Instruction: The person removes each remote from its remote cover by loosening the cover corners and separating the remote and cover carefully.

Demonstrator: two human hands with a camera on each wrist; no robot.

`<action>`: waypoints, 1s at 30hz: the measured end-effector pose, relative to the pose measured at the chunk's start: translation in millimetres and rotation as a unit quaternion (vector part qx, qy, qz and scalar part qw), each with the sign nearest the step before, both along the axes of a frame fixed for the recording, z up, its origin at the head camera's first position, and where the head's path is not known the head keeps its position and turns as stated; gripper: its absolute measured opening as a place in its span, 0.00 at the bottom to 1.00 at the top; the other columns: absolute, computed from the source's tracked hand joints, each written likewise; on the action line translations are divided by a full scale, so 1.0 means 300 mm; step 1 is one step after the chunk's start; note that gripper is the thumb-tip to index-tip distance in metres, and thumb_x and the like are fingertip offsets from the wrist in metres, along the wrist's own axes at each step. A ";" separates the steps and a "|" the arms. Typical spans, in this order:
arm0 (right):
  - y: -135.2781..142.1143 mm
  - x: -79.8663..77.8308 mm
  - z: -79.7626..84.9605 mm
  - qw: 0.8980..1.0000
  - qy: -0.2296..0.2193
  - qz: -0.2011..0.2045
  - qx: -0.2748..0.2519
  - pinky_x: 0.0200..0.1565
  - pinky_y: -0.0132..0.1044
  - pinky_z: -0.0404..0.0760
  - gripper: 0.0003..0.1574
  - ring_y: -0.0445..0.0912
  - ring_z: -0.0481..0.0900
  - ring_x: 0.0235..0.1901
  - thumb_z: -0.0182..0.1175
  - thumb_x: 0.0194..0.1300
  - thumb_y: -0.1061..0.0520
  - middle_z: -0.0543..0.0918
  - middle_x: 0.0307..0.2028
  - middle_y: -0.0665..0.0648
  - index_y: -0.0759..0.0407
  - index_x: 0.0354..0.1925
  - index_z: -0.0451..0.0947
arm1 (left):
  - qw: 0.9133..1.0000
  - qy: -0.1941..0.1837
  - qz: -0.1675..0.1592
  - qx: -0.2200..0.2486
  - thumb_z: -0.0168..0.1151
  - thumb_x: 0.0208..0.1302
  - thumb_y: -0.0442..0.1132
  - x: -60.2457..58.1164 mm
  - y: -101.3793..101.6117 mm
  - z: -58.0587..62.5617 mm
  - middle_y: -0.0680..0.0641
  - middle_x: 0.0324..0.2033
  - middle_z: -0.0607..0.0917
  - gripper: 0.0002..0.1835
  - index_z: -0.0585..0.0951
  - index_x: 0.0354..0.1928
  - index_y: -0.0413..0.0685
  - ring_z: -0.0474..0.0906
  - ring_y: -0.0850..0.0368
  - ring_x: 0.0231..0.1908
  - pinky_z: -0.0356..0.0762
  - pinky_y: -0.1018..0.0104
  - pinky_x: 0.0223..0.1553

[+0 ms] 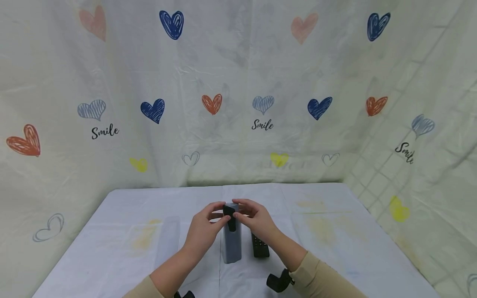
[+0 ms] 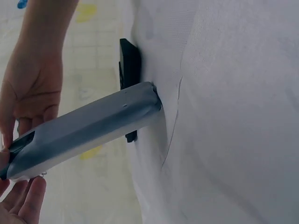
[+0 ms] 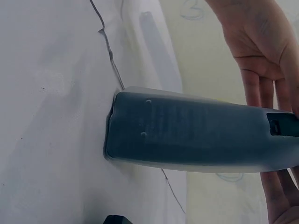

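A tall blue-grey plastic body (image 1: 232, 247) with rounded edges stands upright on the white-covered table. At its top front is a black part (image 1: 232, 226), seen as a dark recess (image 3: 283, 125) in the right wrist view. My left hand (image 1: 201, 228) pinches the top from the left, thumb in front and fingers behind. From the right, my right hand (image 1: 259, 223) holds the same top end, its thumb against the black part and fingers over the upper edge. The fingertips of both hands almost meet there.
Close to the right of the body lies a black keypad device (image 1: 260, 247) with rows of buttons, partly behind my right hand. A black attachment (image 1: 279, 281) sits by the right wrist. A cloth (image 1: 223, 136) printed with hearts hangs behind the table (image 1: 324, 256).
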State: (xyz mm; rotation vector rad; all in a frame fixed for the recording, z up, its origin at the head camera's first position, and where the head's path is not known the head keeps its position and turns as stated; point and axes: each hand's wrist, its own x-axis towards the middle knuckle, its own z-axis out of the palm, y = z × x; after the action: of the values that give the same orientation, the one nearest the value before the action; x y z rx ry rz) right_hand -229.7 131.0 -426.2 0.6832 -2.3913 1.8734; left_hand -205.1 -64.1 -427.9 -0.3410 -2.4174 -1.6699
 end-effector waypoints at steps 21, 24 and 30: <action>-0.022 0.001 0.007 0.978 0.138 -0.126 0.087 0.34 0.34 0.83 0.19 0.38 0.83 0.33 0.59 0.62 0.68 0.87 0.35 0.46 0.57 0.50 0.85 | 1.000 0.013 -0.004 -0.025 0.70 0.63 0.47 0.008 0.028 -0.001 0.57 0.54 0.81 0.24 0.76 0.61 0.60 0.81 0.59 0.49 0.83 0.70 0.40; -0.029 -0.001 0.003 0.978 0.135 -0.140 0.077 0.32 0.34 0.83 0.17 0.38 0.82 0.29 0.59 0.64 0.67 0.86 0.30 0.45 0.55 0.48 0.86 | 1.000 0.014 -0.008 -0.026 0.69 0.64 0.45 0.010 0.028 0.000 0.57 0.53 0.82 0.24 0.75 0.60 0.60 0.82 0.59 0.48 0.83 0.71 0.40; -0.036 0.000 0.012 0.991 0.046 -0.128 0.015 0.33 0.36 0.85 0.15 0.42 0.84 0.30 0.57 0.67 0.66 0.87 0.32 0.52 0.55 0.45 0.87 | 1.000 0.010 -0.017 -0.016 0.69 0.64 0.44 0.013 0.021 -0.005 0.56 0.52 0.82 0.22 0.76 0.60 0.62 0.83 0.57 0.45 0.83 0.69 0.40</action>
State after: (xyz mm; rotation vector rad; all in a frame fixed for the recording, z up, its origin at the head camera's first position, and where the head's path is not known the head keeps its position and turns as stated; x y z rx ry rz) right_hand -229.7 120.3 -422.5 0.4297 -2.3259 1.6696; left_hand -201.3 -57.8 -429.4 -0.4051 -2.4399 -1.6346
